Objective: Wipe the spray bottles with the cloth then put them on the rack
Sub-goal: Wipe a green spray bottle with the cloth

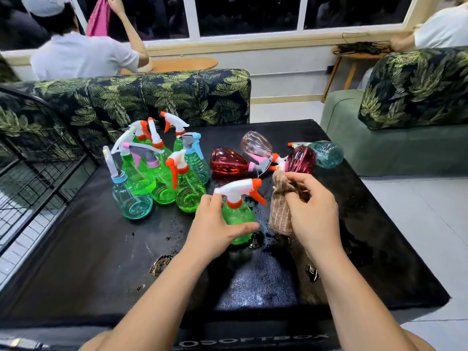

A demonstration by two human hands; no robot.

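The left hand (215,231) is clamped on a green spray bottle (238,217), fingers curled round the far side of its body and the thumb lying across the near side. The bottle stands upright on the black bench (101,249), its white trigger head with the orange nozzle pointing right. Just beside it, the right hand (314,211) is closed on a brown ribbed cloth (279,211), pinching the bunched top so the rest hangs down to the bench. Cloth and bottle are near each other but not touching.

Beyond the hands, four bottles lie on their sides: a red bottle (228,160), a pale pink bottle (255,143), a magenta bottle (301,159) and a teal bottle (328,153), their heads crowded together in the middle. To the left stands a tight cluster of upright bottles (188,196), mostly green, with a few blue-tinted ones among them. The bench surface shows worn, torn patches near the forearms.

At the bench's left edge sits a black wire rack (58,171). Behind the bench runs a leaf-patterned sofa (167,97), and past it a person in white (83,57) holds up a pink fabric (98,19) by the window.
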